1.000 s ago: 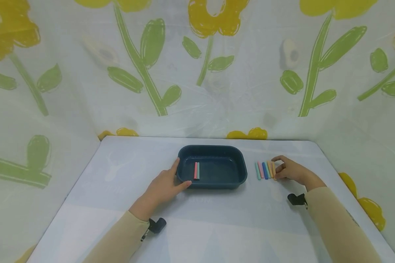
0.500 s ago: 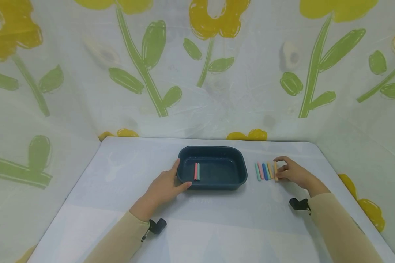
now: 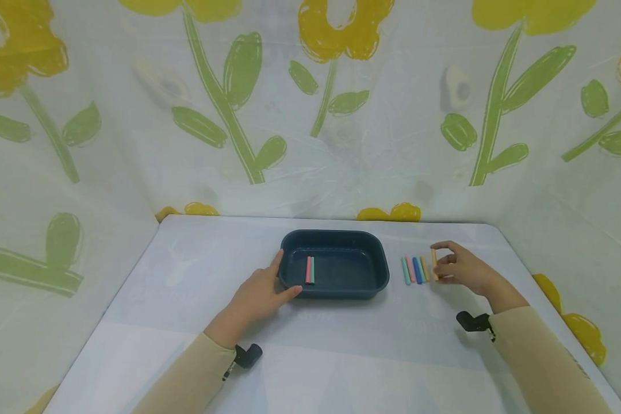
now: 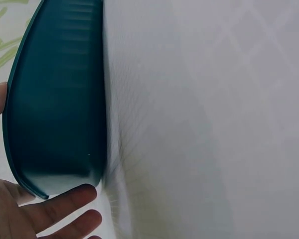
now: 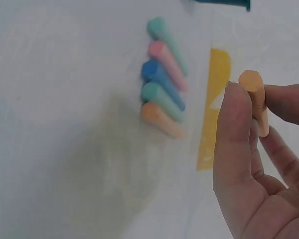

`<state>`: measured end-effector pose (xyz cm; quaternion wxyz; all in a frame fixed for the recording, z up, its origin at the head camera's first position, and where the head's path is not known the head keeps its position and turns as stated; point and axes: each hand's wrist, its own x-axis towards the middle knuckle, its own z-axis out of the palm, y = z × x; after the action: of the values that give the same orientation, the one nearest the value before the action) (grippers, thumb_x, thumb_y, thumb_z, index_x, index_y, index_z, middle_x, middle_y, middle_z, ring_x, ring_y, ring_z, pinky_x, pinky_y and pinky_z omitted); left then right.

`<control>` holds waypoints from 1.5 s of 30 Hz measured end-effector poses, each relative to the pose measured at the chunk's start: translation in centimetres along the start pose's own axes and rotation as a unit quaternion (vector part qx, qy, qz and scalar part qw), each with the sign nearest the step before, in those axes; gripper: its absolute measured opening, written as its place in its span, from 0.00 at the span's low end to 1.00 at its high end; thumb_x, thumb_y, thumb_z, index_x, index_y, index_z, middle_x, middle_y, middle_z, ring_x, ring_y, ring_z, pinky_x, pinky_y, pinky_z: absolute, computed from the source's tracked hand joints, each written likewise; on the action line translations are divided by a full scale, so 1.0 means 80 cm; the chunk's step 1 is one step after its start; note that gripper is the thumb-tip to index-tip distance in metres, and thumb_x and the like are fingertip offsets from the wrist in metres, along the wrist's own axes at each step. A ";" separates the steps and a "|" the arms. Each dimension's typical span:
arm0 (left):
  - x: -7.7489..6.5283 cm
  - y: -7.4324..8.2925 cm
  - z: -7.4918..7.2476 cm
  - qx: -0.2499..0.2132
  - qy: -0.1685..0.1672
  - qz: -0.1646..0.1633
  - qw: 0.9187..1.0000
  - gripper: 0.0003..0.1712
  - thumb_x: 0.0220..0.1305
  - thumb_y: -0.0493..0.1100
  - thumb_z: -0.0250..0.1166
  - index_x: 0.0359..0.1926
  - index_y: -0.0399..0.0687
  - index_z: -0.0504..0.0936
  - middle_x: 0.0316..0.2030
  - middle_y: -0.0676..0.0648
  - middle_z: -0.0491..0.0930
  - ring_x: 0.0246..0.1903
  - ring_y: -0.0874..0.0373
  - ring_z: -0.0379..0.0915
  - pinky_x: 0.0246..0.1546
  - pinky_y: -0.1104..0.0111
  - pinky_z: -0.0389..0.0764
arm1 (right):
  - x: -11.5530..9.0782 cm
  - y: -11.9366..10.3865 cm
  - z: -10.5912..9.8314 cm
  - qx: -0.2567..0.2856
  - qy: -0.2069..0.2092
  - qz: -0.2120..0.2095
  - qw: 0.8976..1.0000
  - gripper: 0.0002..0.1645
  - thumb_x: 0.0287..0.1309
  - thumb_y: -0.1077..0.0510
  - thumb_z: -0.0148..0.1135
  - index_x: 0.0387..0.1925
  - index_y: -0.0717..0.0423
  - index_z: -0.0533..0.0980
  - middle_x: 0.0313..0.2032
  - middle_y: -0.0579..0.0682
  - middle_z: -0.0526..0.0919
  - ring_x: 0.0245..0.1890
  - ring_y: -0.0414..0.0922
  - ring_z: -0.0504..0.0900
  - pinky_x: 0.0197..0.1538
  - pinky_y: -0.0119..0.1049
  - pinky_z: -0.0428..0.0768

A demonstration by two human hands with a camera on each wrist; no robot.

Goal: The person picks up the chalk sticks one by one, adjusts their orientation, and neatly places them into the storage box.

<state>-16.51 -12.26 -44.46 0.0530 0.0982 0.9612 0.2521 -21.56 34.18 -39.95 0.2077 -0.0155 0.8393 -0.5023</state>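
Note:
An orange chalk stick [image 5: 252,85] is pinched between the thumb and fingers of my right hand [image 3: 463,269], held above the table. To its left several chalk sticks lie side by side in a row: green, pink, a blue chalk stick [image 3: 417,270], green and orange. My left hand [image 3: 259,293] touches the near left corner of a dark teal rectangular tub [image 3: 336,292], its thumb at the front rim and its fingers spread along the left side. Inside the tub lie a pink chalk stick [image 3: 307,270] and a green chalk stick [image 3: 313,270], next to each other.
Both tub and chalk row stand on a white-covered table [image 3: 341,356]. Its far edge meets a flower-printed curtain [image 3: 362,167], which also hangs at both sides. Small black wrist cameras sit at both cuffs.
My right hand has drawn the last orange chalk stick away from the row to the right and lifted it. The left hand and tub stay in place.

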 end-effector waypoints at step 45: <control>0.003 -0.001 -0.001 0.008 -0.007 0.003 1.000 0.60 0.64 0.73 0.58 0.80 0.45 0.42 0.62 0.35 0.74 0.54 0.44 0.74 0.55 0.49 0.75 | 0.043 -0.122 0.122 0.119 -0.063 -0.030 0.990 0.41 0.65 0.68 0.60 0.74 0.59 0.53 0.52 0.67 0.73 0.50 0.61 0.82 0.51 0.46 0.82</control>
<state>-16.75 -12.31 -44.46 0.0585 0.1037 0.9625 0.2436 -22.90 20.39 -36.79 0.2452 -0.0474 0.7580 -0.6026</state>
